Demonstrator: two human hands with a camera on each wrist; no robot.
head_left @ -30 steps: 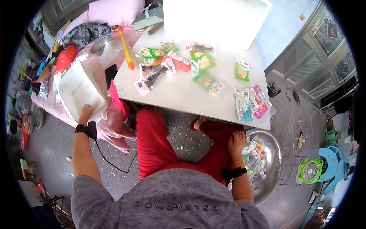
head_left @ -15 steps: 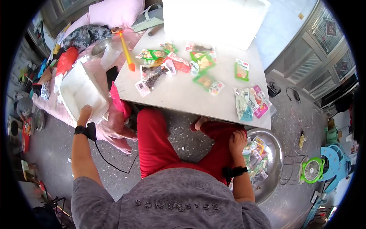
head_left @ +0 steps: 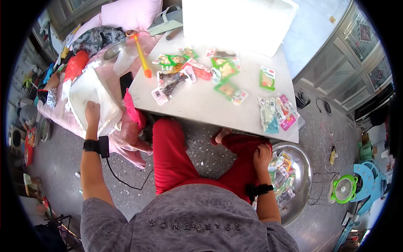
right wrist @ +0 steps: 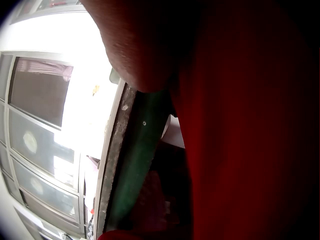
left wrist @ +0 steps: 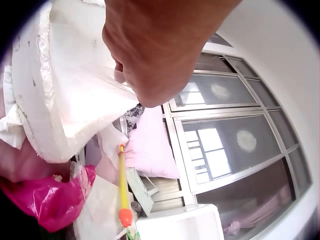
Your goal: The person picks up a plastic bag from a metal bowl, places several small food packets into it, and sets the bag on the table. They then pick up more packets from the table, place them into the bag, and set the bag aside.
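My left hand (head_left: 92, 114) is curled inside a white foam box (head_left: 110, 119) on the bed at the left. In the left wrist view its fingers pinch a bunched bit of thin, see-through plastic film (left wrist: 107, 76), which stretches across the box opening. My right hand (head_left: 262, 157) rests on the knee of the red trousers (head_left: 170, 155), fingers relaxed. Packaged snacks (head_left: 172, 82) lie scattered on the white table (head_left: 197, 103) ahead, several on its left and middle, a few at its right edge.
A large white foam box (head_left: 239, 25) stands at the table's back. By my right leg a metal basin (head_left: 303, 168) holds many more packets. A yellow stick with an orange tip (head_left: 142, 54), a phone (head_left: 125, 82) and a pink plastic bag (head_left: 132, 110) lie near the table's left edge.
My left hand has moved further into the foam box and its fingers have curled, gathering the film. The right hand stays on the knee.
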